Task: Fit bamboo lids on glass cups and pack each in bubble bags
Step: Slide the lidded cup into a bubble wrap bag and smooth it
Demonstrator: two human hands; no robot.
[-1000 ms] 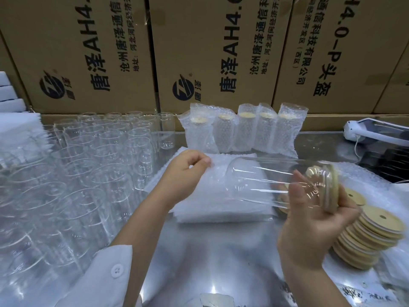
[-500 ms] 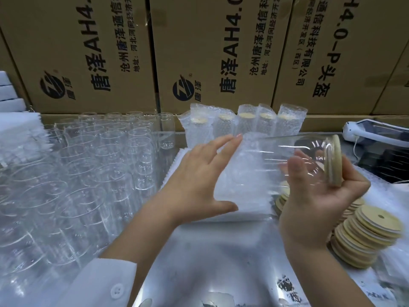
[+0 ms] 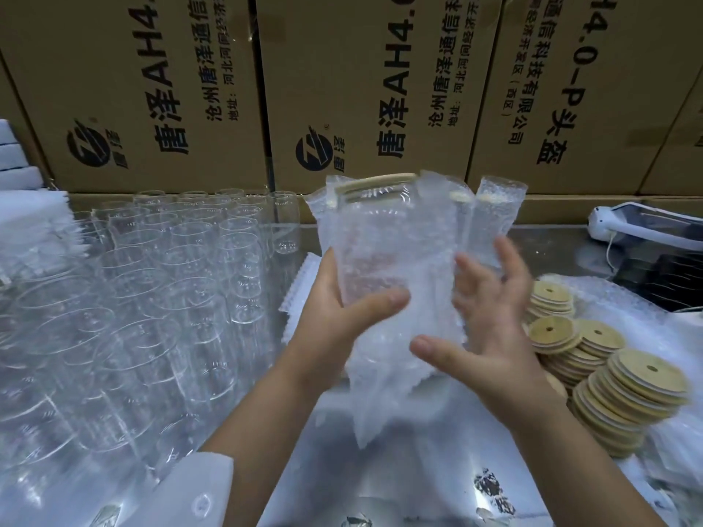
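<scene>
Packing step in hand, by the look of it, with the lid step done for this one. Gripping the tall clear glass cup [image 3: 372, 237] through the clear bubble bag [image 3: 384, 389]: left hand [image 3: 342, 325], fingers curled round, thumb across the front. Sitting on top of the cup: round bamboo lid [image 3: 374, 182]. Cup held upright, up off the table, in front of the chest. Touching the side of the bag: right hand [image 3: 490, 336], flat and spread, fingers straight, gripping nothing. Bottom of the bag hanging loose under the cup, so probably not pushed all the way in yet.

Next, most likely: slide the cup down to the bottom of the bag, then stand it with the packed cups in bubble bags [image 3: 498, 207] at the back. Calls for a soft, steady push, with the lid kept flat so as not to pop off. Calls for a firm hold too, because of slippery plastic over glass.

Down below: shiny metal table [image 3: 342, 469]. On the left, standing in rows: many empty clear glass cups [image 3: 190, 260]. On the right, leaning a bit: stacks of round bamboo lids with a small hole [image 3: 627, 382]. Just behind the left hand: pile of flat bubble bags [image 3: 300, 283]. Along the back, like a wall: big brown cardboard boxes [image 3: 361, 89] with black writing. At the far right: white machine with a cord [image 3: 627, 226].
</scene>
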